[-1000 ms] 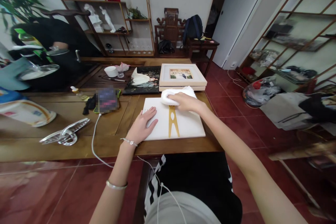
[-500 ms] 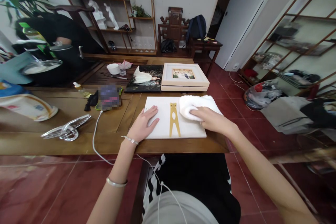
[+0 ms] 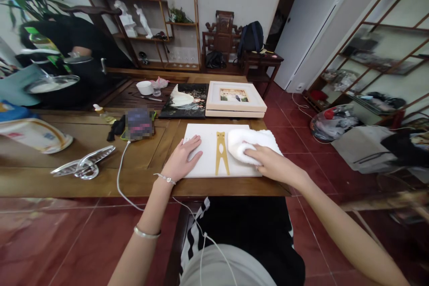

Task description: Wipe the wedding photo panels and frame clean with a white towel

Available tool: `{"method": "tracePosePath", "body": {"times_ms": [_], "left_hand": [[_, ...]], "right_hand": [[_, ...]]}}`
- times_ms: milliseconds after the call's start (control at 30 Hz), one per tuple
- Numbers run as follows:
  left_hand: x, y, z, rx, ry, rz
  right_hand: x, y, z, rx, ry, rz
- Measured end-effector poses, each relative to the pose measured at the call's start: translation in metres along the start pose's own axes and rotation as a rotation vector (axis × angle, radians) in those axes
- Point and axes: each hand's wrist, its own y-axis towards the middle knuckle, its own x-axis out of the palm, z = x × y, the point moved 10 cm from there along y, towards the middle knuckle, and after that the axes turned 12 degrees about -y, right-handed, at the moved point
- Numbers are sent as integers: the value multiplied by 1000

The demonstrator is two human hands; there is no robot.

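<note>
Head view, only one here: the right hand has a white towel bunched up, fingers curled into the fold, thumb side partly hidden, so full grip can't be read, but it's grasping. Left hand spread flat, palm down, released, nothing pinched, resting on the left part of the white board. Main change: a second ago the towel covered the head end of the yellow bear-headed figure; since then it has slid off to the right and a touch nearer the person. Figure now fully uncovered, mid-board, legs pointing at the person; can't tell if it's a loose piece or stuck down. Towel sits just beside it, over the board's right part and past its edge. Left hand hasn't shifted. Reads to me as wiping, with the stroke now on the right part, left hand steadying. Board lies flat on the wooden table, near edge, framed photo just behind, silver claw clip well off left.
</note>
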Motion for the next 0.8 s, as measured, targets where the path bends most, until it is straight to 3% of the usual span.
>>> {"method": "tracePosePath", "body": {"times_ms": [200, 333, 467, 667, 800], "left_hand": [[0, 0, 1, 1, 7, 4], [-1, 0, 1, -2, 3, 8], [0, 0, 2, 3, 2, 1], [-1, 0, 2, 10, 0, 10], [0, 0, 1, 10, -4, 6]], "right_hand": [[6, 60, 6, -23, -87, 240], [9, 72, -1, -24, -101, 270], [12, 51, -25, -103, -112, 216], [17, -7, -80, -245, -63, 117], [15, -15, -88, -255, -11, 80]]}}
